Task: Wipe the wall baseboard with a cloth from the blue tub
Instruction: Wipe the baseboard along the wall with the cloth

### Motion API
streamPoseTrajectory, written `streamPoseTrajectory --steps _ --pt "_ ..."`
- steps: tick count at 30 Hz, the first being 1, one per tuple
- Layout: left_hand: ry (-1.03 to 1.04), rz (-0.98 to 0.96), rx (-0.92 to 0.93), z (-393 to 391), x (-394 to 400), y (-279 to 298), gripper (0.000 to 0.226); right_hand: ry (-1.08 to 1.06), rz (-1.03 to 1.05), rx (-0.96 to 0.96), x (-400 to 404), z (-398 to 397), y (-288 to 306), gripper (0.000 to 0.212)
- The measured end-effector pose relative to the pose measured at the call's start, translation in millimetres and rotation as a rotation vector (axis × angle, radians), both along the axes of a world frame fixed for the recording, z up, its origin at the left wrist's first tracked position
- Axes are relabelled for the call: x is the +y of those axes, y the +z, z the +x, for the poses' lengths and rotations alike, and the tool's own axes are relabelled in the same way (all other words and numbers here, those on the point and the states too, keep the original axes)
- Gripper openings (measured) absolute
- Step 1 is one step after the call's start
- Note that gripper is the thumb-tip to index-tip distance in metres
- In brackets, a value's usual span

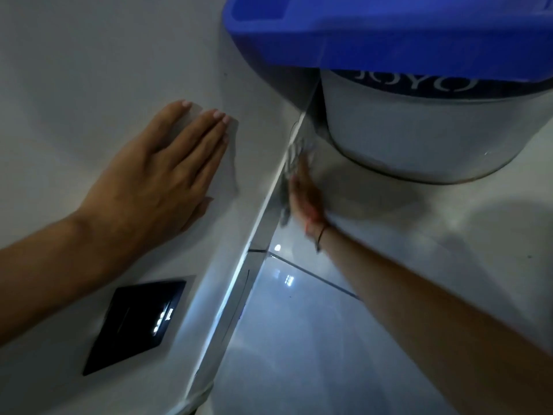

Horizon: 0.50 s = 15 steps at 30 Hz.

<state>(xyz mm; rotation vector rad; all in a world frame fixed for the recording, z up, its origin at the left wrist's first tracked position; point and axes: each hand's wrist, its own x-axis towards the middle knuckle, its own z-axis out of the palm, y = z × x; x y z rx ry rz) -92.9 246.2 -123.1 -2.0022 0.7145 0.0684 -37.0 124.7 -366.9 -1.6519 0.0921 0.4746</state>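
Baseboard (263,223): a narrow glossy strip running from 6 o'clock up to about 1 o'clock, between the white wall (74,70) and the tiled floor (329,339). The cloth (291,163), grey and motion-blurred, is pressed flat against the strip by the right hand (305,193), just below the blue tub (389,31) at 12 to 1 o'clock; the right fingers are extended along the cloth, and whether they curl around its edge cannot be determined. The left hand (161,172) lies open and flat on the wall at 9 to 10 o'clock, gripping nothing and apparently bracing the body. Hazards, as judged from this position: a flat-palm hold gives weak retention, so the cloth may slide out or bunch during a fast stroke. Stroke travel toward 1 o'clock ends at the tub and the pale bucket (419,133) beneath it, so a knuckle strike or a nudged tub is possible. The black wall plate (134,324) at 7 o'clock appears to be electrical; keep a damp cloth and drips away from it. A wet floor tile may be slippery.
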Motion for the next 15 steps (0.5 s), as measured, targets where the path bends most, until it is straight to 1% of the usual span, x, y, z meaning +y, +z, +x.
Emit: streamPoseTrajectory --steps 2,3,4,5,7,9,12,14,15 --pt "-0.013 -0.03 0.0 2 0 -3 0.074 0.093 -0.025 -0.031 5 -76 1 0.059" --pt "-0.016 -0.035 -0.004 2 1 -3 0.073 0.143 -0.002 -0.027 8 -108 4 0.058" --pt "-0.016 -0.032 -0.005 2 1 -3 0.075 0.18 0.045 -0.007 10 -128 4 0.058" --pt "-0.019 -0.028 -0.003 2 1 -3 0.076 0.199 0.069 -0.001 11 -132 5 0.058" --pt "-0.023 -0.006 0.004 2 1 -3 0.075 0.173 0.02 0.001 11 -99 0 0.059" --pt "-0.01 0.023 0.006 1 1 -2 0.08 0.098 0.004 0.035 9 -35 -1 0.057" --pt "-0.001 0.018 0.018 2 -3 -1 0.081 -0.03 0.035 0.145 -5 54 1 0.052" --pt "0.006 0.031 0.016 1 -3 -1 0.082 -0.014 0.039 0.146 -8 64 2 0.053" --pt "0.009 0.051 0.009 1 -2 -2 0.082 0.025 0.05 0.105 -7 49 2 0.054"
